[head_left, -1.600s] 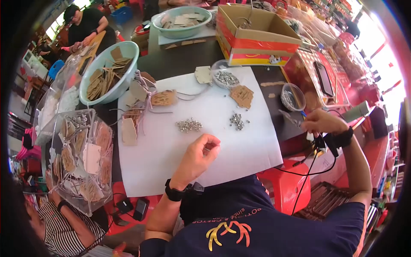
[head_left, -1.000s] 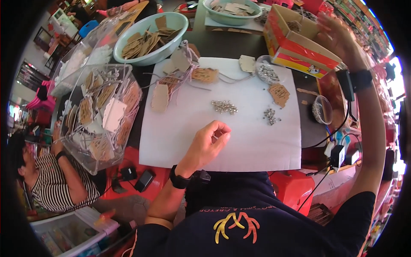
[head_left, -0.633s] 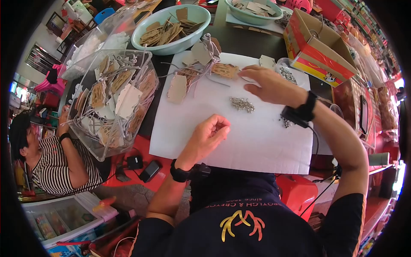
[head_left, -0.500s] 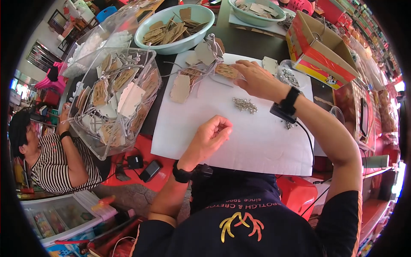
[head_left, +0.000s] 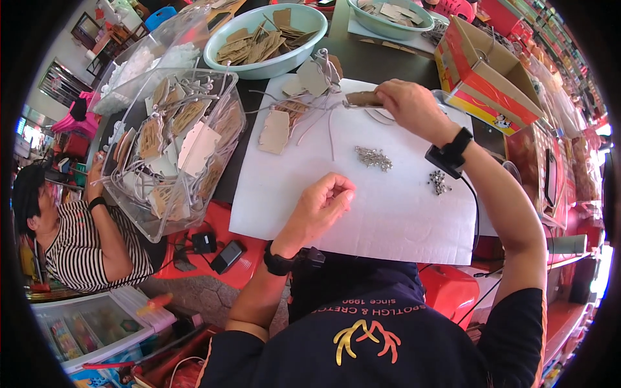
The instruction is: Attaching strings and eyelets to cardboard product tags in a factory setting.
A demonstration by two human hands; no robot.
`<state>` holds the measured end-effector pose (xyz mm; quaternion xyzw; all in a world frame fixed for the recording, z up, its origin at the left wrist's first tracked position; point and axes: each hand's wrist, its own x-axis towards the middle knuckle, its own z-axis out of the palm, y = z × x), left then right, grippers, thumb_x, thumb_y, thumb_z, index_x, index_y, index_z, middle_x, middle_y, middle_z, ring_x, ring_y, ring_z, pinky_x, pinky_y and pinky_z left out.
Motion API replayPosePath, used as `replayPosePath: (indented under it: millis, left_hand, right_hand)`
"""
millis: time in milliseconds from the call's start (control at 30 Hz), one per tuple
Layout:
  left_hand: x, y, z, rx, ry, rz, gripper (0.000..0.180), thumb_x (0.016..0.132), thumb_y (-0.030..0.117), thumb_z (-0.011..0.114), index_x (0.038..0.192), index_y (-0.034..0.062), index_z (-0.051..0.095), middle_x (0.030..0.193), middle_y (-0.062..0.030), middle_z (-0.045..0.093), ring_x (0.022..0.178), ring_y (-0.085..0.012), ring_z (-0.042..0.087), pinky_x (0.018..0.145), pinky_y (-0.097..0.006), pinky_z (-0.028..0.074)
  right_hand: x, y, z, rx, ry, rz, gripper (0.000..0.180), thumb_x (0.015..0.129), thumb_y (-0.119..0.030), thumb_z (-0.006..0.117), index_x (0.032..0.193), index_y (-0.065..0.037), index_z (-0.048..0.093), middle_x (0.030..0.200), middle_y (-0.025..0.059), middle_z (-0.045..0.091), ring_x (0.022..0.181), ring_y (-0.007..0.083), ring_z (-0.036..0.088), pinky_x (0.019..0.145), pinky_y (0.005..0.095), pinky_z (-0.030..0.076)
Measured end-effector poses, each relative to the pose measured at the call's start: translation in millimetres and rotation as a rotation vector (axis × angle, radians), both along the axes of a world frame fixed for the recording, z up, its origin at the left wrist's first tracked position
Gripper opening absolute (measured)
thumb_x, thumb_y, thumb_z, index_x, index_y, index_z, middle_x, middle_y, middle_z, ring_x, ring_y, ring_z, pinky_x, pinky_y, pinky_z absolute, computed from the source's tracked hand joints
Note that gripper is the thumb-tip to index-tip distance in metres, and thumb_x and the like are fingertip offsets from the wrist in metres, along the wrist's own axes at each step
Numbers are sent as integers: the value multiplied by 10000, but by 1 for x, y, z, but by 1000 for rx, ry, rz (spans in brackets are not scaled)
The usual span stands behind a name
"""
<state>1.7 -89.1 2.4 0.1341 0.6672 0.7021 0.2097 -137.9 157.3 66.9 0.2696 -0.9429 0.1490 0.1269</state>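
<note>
My right hand (head_left: 417,113) pinches the edge of a brown cardboard tag (head_left: 363,99), tilted just above the far part of a white sheet (head_left: 401,220). Grey cords trail to its left. My left hand (head_left: 315,212) rests near the sheet's front, thumb and fingers pressed together; whatever they might hold is hidden. Between the hands lies a heap of small silvery metal pieces (head_left: 373,158), with a second small heap (head_left: 438,183) farther right. Several corded tags (head_left: 275,132) lie at the sheet's far left.
A clear plastic bin (head_left: 155,227) of corded tags stands left. Behind are a pale green basin (head_left: 265,70) of cardboard pieces and another basin (head_left: 388,29). An open carton (head_left: 491,107) is at far right. A person in a striped shirt (head_left: 87,239) sits left.
My right hand has lifted slightly away to the right, tilting the cardboard tag up and drawing it rightward. My left hand stays nearly where it was.
</note>
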Motion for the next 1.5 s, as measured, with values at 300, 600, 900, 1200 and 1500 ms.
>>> replayPosePath:
  millis: [300, 600, 900, 1200, 1500]
  left_hand:
    - [0, 10, 21, 19, 39, -55, 138, 997, 91, 532, 1101, 12, 579, 1000, -52, 642, 815, -84, 587, 698, -237, 488]
    - [15, 43, 54, 425, -9, -64, 337, 913, 55, 674, 1228, 9, 561, 1045, -69, 621, 875, -112, 599, 800, -268, 516]
    - [12, 52, 47, 150, 468, 80, 264, 848, -50, 702, 1085, 18, 610, 1038, -87, 612, 917, -141, 612, 766, -283, 523]
    - [16, 63, 44, -161, 1030, 147, 410, 719, -163, 626, 1079, 31, 654, 1130, -148, 599, 944, -265, 619, 778, -324, 526]
    - [12, 62, 40, 97, 593, 102, 343, 933, -43, 505, 1274, -26, 532, 1178, -139, 585, 980, -207, 609, 799, -310, 531]
  right_hand:
    - [76, 24, 84, -657, -892, -117, 285, 1031, -229, 495, 1066, 25, 619, 925, 23, 648, 767, 93, 630, 686, 238, 547]
    - [159, 36, 70, -839, -1023, -121, 315, 1036, -229, 483, 1136, 21, 647, 918, 44, 666, 814, 92, 625, 721, 253, 562]
    - [190, 38, 45, -1057, -812, -190, 446, 1022, -335, 537, 1279, 30, 548, 1134, 117, 640, 982, 162, 643, 799, 305, 564]
    - [207, 26, 18, -1379, -1134, -271, 457, 1010, -337, 557, 1263, 43, 545, 1141, 119, 628, 984, 190, 650, 821, 339, 573]
    - [205, 42, 16, -1140, -877, -268, 286, 1018, -185, 534, 1187, 38, 596, 982, 63, 666, 850, 101, 622, 766, 267, 536]
